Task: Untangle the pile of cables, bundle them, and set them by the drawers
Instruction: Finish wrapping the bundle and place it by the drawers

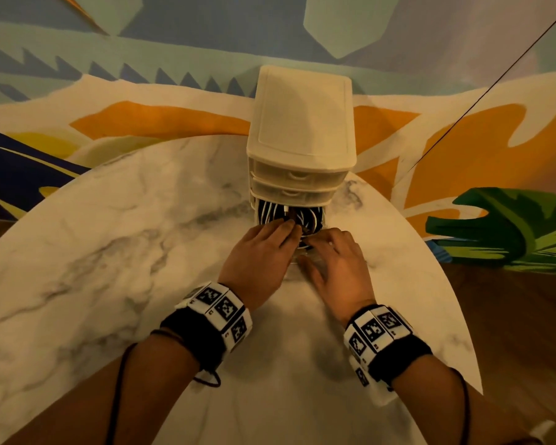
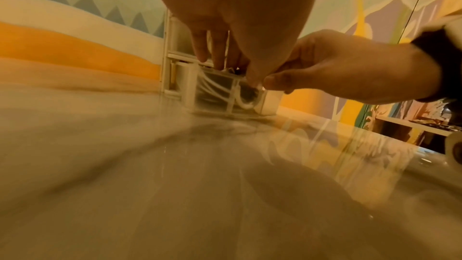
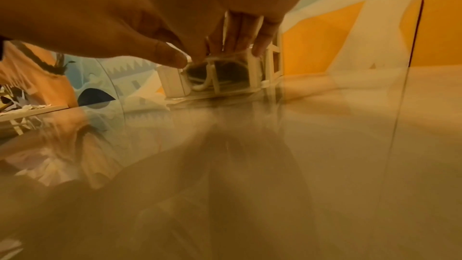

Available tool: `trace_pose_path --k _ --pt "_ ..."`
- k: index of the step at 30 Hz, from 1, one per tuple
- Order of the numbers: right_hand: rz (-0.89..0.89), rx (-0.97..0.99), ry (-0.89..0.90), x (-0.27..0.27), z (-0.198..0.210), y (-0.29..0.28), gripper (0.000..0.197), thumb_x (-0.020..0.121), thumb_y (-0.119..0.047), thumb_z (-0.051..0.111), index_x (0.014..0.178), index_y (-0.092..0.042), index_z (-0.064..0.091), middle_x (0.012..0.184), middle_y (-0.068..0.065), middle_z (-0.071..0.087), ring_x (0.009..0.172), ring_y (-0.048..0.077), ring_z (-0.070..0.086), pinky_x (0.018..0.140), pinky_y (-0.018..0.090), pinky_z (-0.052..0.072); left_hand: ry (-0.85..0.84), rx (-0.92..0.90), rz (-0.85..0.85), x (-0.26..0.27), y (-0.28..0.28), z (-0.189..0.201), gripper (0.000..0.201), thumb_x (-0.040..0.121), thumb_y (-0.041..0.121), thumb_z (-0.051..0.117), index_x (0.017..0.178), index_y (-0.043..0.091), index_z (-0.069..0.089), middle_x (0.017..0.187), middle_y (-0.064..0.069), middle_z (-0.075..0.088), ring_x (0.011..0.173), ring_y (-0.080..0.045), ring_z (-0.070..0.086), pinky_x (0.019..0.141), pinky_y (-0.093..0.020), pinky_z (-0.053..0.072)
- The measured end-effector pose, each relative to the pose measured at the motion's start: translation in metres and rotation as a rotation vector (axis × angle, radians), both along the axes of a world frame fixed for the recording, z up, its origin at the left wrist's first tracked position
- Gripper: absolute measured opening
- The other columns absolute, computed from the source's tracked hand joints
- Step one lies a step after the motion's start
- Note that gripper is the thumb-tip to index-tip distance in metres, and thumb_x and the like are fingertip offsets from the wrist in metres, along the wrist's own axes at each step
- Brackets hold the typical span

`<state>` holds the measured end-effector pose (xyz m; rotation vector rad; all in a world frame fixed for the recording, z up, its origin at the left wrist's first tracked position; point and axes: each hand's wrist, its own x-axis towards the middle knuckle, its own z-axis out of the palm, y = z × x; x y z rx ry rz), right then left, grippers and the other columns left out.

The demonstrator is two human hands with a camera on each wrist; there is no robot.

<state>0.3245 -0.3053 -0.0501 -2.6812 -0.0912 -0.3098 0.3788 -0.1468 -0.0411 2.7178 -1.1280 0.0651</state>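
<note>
A: Head view first, left to right. The left hand (image 1: 260,248) reaches into the pulled-out bottom drawer (image 1: 324,217) of the drawer unit (image 1: 300,123). The cables (image 1: 272,208), black and white, lie coiled inside that drawer.

B: Why in the drawer, when the task says by the drawers?

A: Judgement only: the walls of the drawer keep the coils from springing loose. The unit stands at the far edge of the desk (image 1: 116,239), against the painted wall (image 1: 142,78).

B: State of the left grip?

A: The fingers (image 2: 200,50) are close together and point down onto the top of the coil. They look fairly straight, pressing instead of closing round anything. The fingertips themselves are partly hidden.

B: And the right?

A: The right hand (image 1: 336,255) lies just beside the left, at the near front corner of the drawer. In the left wrist view, its thumb and forefinger meet at that corner in a narrow pinch. Whether they hold a cable or the drawer rim, I cannot tell. In the right wrist view, its remaining fingers (image 3: 260,42) reach down to the clear front wall.
</note>
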Motion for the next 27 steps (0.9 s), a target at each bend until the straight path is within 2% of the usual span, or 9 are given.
trace_pose_path --k 3,6,11,15,19,25,27 --pt "0.025 -0.070 0.009 0.002 0.003 -0.002 0.050 0.077 -0.020 0.073 0.124 -0.015 0.057 0.123 0.007 0.056 0.108 0.025 0.051 0.084 0.038 0.046 0.030 0.042 0.037 0.001 -0.001 -0.001 0.053 0.086 0.034 0.038 0.132 0.011 0.050 0.132 -0.005 0.053 0.122 -0.024 0.049 0.096 -0.037 0.044" --pt "0.089 -0.160 0.061 0.006 0.005 -0.004 0.055 0.080 -0.022 0.069 0.131 -0.012 0.052 0.130 0.006 0.055 0.109 0.025 0.053 0.082 0.038 0.047 0.073 0.087 0.051 0.006 0.000 0.000 0.062 0.084 0.043 0.031 0.135 0.011 0.045 0.136 -0.004 0.049 0.127 -0.023 0.042 0.100 -0.040 0.039" --pt "0.111 -0.209 0.133 0.013 0.009 -0.010 0.051 0.084 -0.026 0.065 0.130 -0.011 0.053 0.122 0.005 0.058 0.103 0.027 0.056 0.077 0.038 0.045 0.027 0.057 -0.012 0.015 0.001 0.002 0.060 0.083 0.042 0.031 0.132 0.013 0.048 0.131 -0.004 0.054 0.122 -0.023 0.048 0.096 -0.040 0.043" --pt "0.105 -0.236 0.131 0.020 0.013 -0.007 0.047 0.084 -0.025 0.063 0.129 -0.011 0.055 0.119 0.005 0.059 0.105 0.028 0.055 0.077 0.038 0.045 -0.067 0.099 0.011 0.021 0.001 0.003 0.060 0.082 0.050 0.037 0.129 0.016 0.052 0.129 -0.005 0.051 0.124 -0.026 0.042 0.098 -0.040 0.039" --pt "0.017 -0.221 0.124 0.035 0.015 0.006 0.044 0.086 -0.028 0.058 0.128 -0.015 0.056 0.121 0.004 0.058 0.111 0.029 0.049 0.080 0.040 0.042 -0.195 0.113 0.090 0.030 0.001 0.006 0.046 0.082 0.041 0.055 0.118 0.013 0.060 0.116 -0.006 0.055 0.109 -0.027 0.050 0.087 -0.039 0.043" --pt "-0.041 -0.256 0.084 0.041 0.010 0.011 0.049 0.086 -0.040 0.035 0.121 -0.015 0.059 0.110 0.006 0.054 0.099 0.027 0.046 0.074 0.038 0.041 -0.268 -0.042 0.052 0.024 0.002 -0.007 0.019 0.083 0.017 0.054 0.098 0.013 0.066 0.098 -0.004 0.062 0.089 -0.025 0.059 0.072 -0.036 0.046" --pt "-0.045 -0.282 0.075 0.045 0.010 0.011 0.049 0.085 -0.039 0.034 0.119 -0.014 0.060 0.104 0.006 0.055 0.096 0.027 0.045 0.072 0.037 0.041 -0.287 -0.052 0.096 0.023 0.004 -0.009 0.019 0.083 0.017 0.053 0.094 0.012 0.067 0.095 -0.003 0.063 0.089 -0.025 0.060 0.073 -0.037 0.047"
